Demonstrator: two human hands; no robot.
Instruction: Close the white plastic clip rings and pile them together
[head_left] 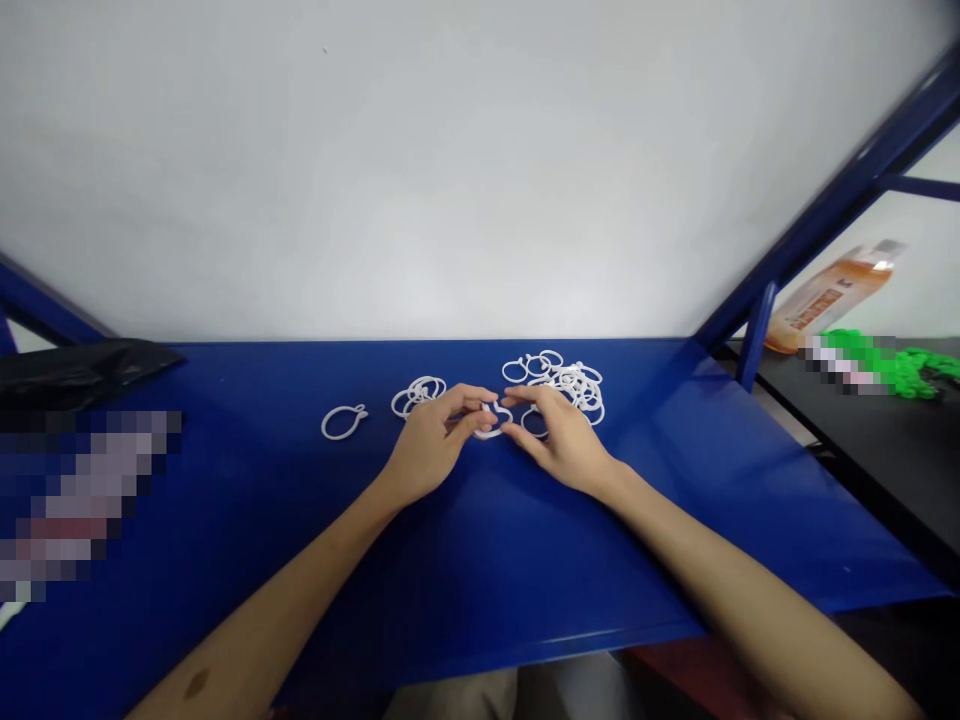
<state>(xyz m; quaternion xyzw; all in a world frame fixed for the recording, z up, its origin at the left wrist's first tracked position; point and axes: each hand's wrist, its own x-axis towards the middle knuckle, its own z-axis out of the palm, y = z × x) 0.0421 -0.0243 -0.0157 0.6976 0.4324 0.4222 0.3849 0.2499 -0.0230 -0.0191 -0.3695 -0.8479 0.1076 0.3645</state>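
Note:
A white plastic ring point(491, 433) with a small knob is between my two hands, just above the blue table. My left hand point(435, 437) pinches its left side, thumb and fingers closed near the knob. Curved around the ring's right side, my right hand point(562, 437) has its thumb and fingertips at the edge. Behind my left hand lies a small group of similar rings point(400, 402). A larger pile of rings point(577, 380) sits beyond my right hand, which partly hides it. One single ring point(325, 425) with a small loop rests apart at the left.
The blue table point(480, 560) meets a pale wall point(450, 180). A black plastic bag point(82, 370) lies at the left. Blue frame bars point(757, 335) rise on the right. Past them, a dark surface holds an orange bottle point(832, 298) and bright green items point(919, 372).

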